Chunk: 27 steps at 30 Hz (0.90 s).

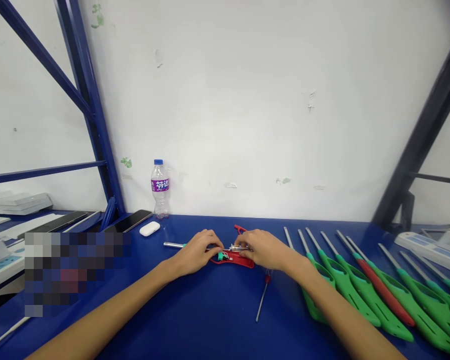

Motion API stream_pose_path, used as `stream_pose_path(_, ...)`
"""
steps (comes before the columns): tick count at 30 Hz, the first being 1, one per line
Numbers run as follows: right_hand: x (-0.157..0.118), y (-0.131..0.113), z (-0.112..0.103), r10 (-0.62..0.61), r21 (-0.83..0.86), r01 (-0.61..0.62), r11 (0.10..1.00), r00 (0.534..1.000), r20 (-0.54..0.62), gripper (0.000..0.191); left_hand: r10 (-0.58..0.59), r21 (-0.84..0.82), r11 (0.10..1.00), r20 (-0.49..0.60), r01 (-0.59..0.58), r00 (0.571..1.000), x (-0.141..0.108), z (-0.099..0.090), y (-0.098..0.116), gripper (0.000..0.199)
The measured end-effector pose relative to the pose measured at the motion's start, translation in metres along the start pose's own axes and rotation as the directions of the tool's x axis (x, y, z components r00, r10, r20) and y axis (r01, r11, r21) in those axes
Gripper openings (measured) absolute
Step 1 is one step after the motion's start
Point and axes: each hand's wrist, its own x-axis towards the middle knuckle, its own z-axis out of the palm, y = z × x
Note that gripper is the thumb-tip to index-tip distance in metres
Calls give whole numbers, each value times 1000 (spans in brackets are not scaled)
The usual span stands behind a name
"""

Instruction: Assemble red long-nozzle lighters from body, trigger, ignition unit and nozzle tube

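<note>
An opened red utility lighter [243, 260] lies on the blue table, its shell holding a green part [221, 256] and thin white wires. My left hand [198, 254] is closed at the neck end, fingertips pinching the lighter near the green part. A metal tube [173, 245] sticks out to the left past this hand. With bent fingers my right hand [263, 248] grips a small silvery metal part [234, 247] over the shell; its far end is hidden by the fingers. Behind that hand rests a loose red piece [239, 229]. A screwdriver [263, 297] lies just below it.
Several green long-nosed lighters [354, 295] and a red one [386, 290] lie in a row at right. A bottle [160, 192], a white case [149, 229] and a phone [131, 220] stand or lie at back left. Power strips [435, 247] lie at both sides.
</note>
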Motion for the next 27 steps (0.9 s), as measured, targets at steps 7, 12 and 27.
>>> stream_pose_path(7,-2,1,-2,0,-5,0,1000,1000,-1,22,29,20,999,-27,-28,999,-2,3,-1,26)
stream_pose_path(12,-1,1,-2,9,-8,-9,1000,1000,14,25,43,30,999,-13,-42,999,-3,6,1,34)
stream_pose_path(27,-2,-1,-2,9,-33,-9,999,1000,22,24,-29,21,999,-43,30,999,-2,5,9,23)
